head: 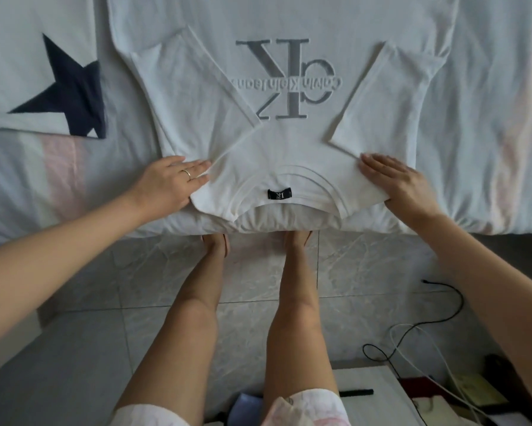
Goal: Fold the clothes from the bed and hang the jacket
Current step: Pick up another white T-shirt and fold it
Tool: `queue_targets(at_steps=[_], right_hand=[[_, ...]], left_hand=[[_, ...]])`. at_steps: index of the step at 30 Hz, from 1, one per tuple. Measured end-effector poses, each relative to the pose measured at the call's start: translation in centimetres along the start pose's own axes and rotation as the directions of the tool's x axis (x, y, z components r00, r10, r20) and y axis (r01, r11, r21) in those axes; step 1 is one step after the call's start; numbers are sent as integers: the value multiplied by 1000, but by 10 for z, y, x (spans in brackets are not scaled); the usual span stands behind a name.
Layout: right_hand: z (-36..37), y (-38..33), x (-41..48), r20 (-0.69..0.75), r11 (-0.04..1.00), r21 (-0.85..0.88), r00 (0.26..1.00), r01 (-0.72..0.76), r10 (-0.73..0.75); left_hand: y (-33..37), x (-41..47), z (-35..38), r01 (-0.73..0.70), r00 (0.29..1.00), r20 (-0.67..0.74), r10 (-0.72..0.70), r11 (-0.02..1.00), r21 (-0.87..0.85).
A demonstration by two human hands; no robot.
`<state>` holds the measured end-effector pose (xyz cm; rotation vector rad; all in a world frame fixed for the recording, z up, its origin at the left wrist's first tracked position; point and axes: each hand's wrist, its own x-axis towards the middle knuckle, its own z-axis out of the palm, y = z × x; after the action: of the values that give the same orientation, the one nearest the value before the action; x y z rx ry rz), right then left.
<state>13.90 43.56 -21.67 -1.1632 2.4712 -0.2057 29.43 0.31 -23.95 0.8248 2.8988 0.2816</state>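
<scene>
- A white T-shirt (277, 149) lies face up on the bed (480, 133), its grey logo upside down to us and its collar at the near edge of the mattress.
- Both short sleeves are folded inward over the chest, the left sleeve (190, 96) and the right sleeve (384, 96) slanting toward the logo.
- Our left hand (169, 184) rests flat on the shirt's left shoulder, fingers straight, a ring (187, 173) on one of them; it grips nothing.
- Our right hand (403, 182) lies on the right shoulder, fingers extended and relaxed on the cloth, thumb along the shirt's near edge.
- A black neck label (279, 194) shows inside the collar, between the two hands.
- A second white garment with a navy star (67, 93) lies flat on the bed at far left, apart from the shirt.
- Below, bare legs stand on a pale tiled floor (120, 272); a black cable (452, 309) trails at right.
</scene>
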Motion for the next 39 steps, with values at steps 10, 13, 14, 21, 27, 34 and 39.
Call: queue_targets(at_steps=[10,13,14,21,27,34,39], right_hand=[[-49,-55,11,589,834,85,703,-545,399],[-50,-77,7,846,862,-3,458,-507,272],[-50,-82,3,897,873,-34,371,-486,241],[-54,-68,9,934,792,-59,246,-607,258],[-119,-17,67,662,599,244,582,-763,472],[-164,65,190,163,570,462,697,-679,698],[-116,79,235,57,628,418,709,-656,702]], left_hand=[[8,50,-73,480,566,795,-218,871,-103],[29,54,-70,556,342,940,17,803,-216],[40,48,-66,609,269,958,98,753,-248],[59,-2,-47,886,391,914,109,224,-406],[-25,23,-94,685,497,697,-517,-260,-681],[-151,127,-120,538,331,296,-896,-78,-839],[-161,165,-75,703,220,115,-969,76,-707]])
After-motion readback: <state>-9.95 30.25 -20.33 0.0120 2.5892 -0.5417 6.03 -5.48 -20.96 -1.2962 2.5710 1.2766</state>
